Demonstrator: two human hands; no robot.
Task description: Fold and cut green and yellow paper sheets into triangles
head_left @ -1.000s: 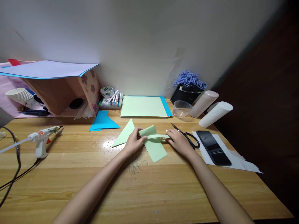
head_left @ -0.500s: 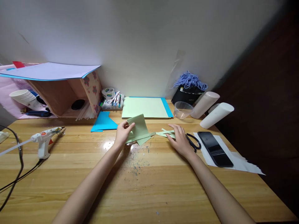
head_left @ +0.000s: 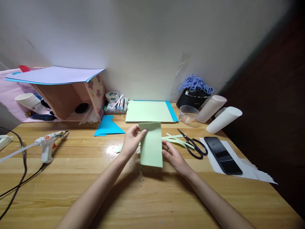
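A light green rectangle of paper [head_left: 152, 148] is held up above the table, its long side running toward me. My left hand [head_left: 132, 140] pinches its upper left edge, thumb on the front. My right hand [head_left: 175, 158] is at the paper's right edge, fingers slightly bent and apart; whether the tips touch it I cannot tell. Narrow green paper strips [head_left: 175, 139] lie beyond my right hand, partly across the black-handled scissors [head_left: 194, 144]. More green scraps [head_left: 119, 148] show behind my left hand, mostly hidden.
At the back lie stacked green sheets [head_left: 149, 111], with a blue paper piece [head_left: 108, 127] to their left. A glue gun [head_left: 47, 146] with its cable is at the left, near a pink box [head_left: 95, 95]. A phone [head_left: 222, 155], clear cup [head_left: 188, 114] and white rolls [head_left: 225, 119] stand right.
My left hand has brought the green paper nearer and turned it lengthwise toward me. My right hand has left the strips and scissors and moved left to the paper's edge.
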